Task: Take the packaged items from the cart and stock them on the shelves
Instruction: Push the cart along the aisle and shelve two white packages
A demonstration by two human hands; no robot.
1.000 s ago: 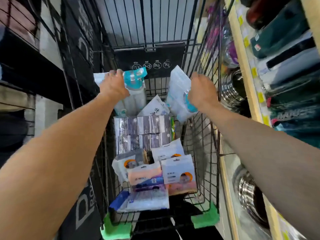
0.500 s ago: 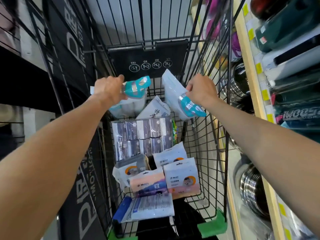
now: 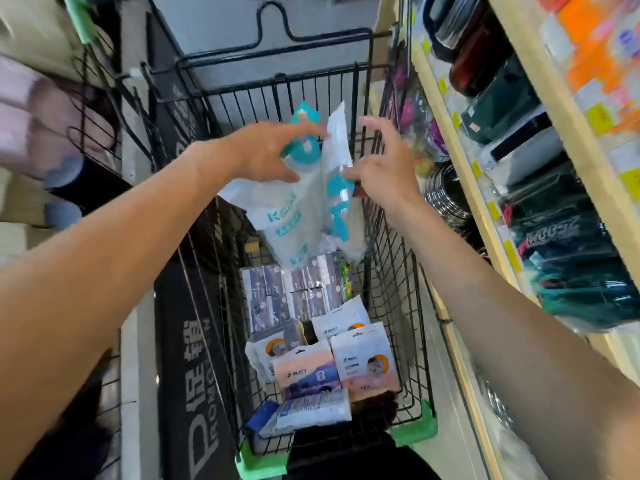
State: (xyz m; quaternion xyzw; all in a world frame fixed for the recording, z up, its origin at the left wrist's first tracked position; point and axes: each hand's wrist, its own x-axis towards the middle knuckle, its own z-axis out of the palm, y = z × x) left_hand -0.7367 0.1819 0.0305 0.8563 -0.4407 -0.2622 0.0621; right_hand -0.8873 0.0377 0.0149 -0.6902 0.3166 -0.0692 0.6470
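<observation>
Narrow store aisle, black wire cart point(image 3: 388, 271) ahead of me, wooden shelves point(image 3: 464, 168) of boxed goods on my right. More packets lie in the cart bottom point(image 3: 360, 358). My left hand point(image 3: 266, 154) pinches a white-teal packet point(image 3: 287, 216), fingers loosely spread. My right hand point(image 3: 384, 168) touches a second packet point(image 3: 337, 188) with thumb and fingertips, other fingers wide. Both packets are above the cart.

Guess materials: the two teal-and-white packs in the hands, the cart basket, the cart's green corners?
Teal-and-white packs: thin glossy plastic film, going by the crinkles, sheen and see-through patches; contents unclear. Cart basket: black coated metal wire, seen in the thin rigid grid; coating type unclear. Green corners: matte moulded plastic or rubber bumpers, likely; the look leaves it open.
</observation>
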